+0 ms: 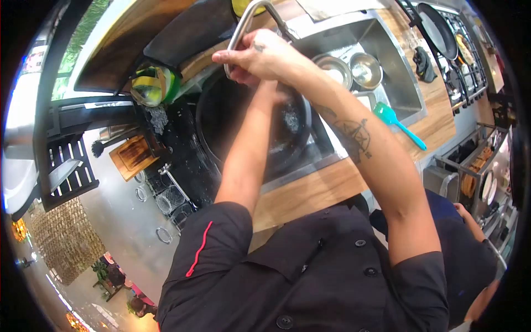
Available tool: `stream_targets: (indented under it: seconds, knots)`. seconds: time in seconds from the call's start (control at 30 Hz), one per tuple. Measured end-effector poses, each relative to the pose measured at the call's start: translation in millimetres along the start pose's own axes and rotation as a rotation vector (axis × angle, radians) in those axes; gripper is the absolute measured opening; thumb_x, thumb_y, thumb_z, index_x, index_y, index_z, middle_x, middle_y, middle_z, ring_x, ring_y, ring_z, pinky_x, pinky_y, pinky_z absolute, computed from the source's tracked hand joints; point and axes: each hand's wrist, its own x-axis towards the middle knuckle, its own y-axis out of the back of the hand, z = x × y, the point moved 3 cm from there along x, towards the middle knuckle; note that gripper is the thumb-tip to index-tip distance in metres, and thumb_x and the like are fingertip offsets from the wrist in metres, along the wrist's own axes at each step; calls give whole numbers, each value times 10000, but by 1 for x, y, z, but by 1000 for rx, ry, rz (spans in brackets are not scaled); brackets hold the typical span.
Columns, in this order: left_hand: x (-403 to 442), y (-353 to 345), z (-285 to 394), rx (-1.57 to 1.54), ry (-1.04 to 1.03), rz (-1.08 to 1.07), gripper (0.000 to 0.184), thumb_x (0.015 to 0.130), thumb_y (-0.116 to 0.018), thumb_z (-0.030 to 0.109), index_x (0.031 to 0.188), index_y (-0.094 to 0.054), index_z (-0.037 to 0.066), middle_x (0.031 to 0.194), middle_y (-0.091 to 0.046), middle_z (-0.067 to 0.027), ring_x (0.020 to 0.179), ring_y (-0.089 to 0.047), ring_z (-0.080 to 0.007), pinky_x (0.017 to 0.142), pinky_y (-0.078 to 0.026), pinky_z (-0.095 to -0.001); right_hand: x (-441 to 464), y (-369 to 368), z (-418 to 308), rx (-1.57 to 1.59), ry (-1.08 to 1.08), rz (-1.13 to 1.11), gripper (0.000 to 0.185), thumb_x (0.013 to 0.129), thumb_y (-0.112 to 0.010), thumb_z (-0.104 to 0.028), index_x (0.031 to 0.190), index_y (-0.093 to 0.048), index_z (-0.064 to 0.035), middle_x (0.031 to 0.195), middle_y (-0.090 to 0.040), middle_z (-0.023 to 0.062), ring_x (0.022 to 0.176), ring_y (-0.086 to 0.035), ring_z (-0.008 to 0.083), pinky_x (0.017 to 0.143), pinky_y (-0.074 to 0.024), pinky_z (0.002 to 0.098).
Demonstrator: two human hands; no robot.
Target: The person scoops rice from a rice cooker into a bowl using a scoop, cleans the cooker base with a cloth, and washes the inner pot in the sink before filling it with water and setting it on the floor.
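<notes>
One right hand, fingers bent, overlaps the tap, upper centre; below, the left hand blurs before the pan. I cannot tell either grip.

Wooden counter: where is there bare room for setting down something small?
Bare wood shows between the metal edge and the dark jacket, and beside the basin, between the teal spatula and a black object. Crowded: the basin, with metal bowls, and around the black pan.
</notes>
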Motion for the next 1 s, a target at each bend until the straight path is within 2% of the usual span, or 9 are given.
stream_targets:
  seconds: [0.37,0.53,0.63,0.7,0.83,0.9,0.93,0.97,1.0]
  knots:
    - [-92,-37,63,-499,-428,-53,516,1108,-525,492,1525,-485,191,1418,-610,-27,1127,-666,-172,883,-574,-361,-6,-1,-22,-20,80,-9,454,931,-841,-425,1021,-765,13,830,-777,100,729,-750,157,651,-608,299]
    - [-100,2,66,-418,-379,-137,418,1109,-541,425,1451,-536,184,1269,-678,-15,1084,-675,-151,908,-577,-366,-4,-5,-17,105,79,15,389,957,-827,-379,920,-763,3,795,-763,88,663,-718,145,577,-571,294]
    - [-137,7,79,-298,-421,-37,407,1083,-571,397,1424,-571,174,1265,-692,-62,1080,-690,-223,899,-581,-414,2,-10,-13,129,94,-22,362,973,-815,-336,931,-765,19,786,-753,92,663,-716,142,584,-577,287]
    - [-144,37,91,959,-285,544,489,998,-677,390,1408,-593,137,1281,-701,-113,1119,-688,-307,945,-567,-487,5,-13,-6,201,85,-24,356,975,-814,-323,954,-763,29,812,-759,96,680,-726,156,611,-596,296]
    - [-222,17,115,1687,-367,1657,651,863,-814,483,1303,-677,23,1328,-697,-189,1279,-643,-380,1086,-488,-552,-3,-10,-13,234,45,-51,371,964,-823,-345,972,-739,16,811,-756,91,679,-723,168,591,-585,319]
    - [-224,70,103,1324,117,1380,704,865,-791,565,1310,-679,31,1322,-710,-192,1287,-647,-392,1156,-404,-607,-19,0,-24,156,162,-26,347,969,-814,-344,934,-725,-10,753,-731,78,644,-700,164,560,-559,341]
    - [-218,103,87,1399,185,1228,722,881,-754,613,1334,-666,57,1302,-731,-180,1255,-675,-380,1176,-352,-646,-8,-6,-9,306,153,-77,347,970,-810,-348,895,-704,-26,687,-691,62,609,-670,153,535,-538,359]
    - [-223,107,79,1554,168,1213,666,911,-721,607,1297,-696,64,1294,-740,-180,1237,-694,-356,1155,-384,-622,-19,2,-20,46,274,-31,341,976,-805,-336,873,-690,-32,668,-669,50,596,-658,144,517,-522,346]
    - [-219,128,71,1573,222,1204,627,924,-719,588,1276,-710,69,1311,-732,-186,1247,-689,-349,1143,-401,-607,-26,2,-20,267,81,-112,325,984,-800,-312,878,-693,-23,708,-695,59,606,-668,142,530,-538,321]
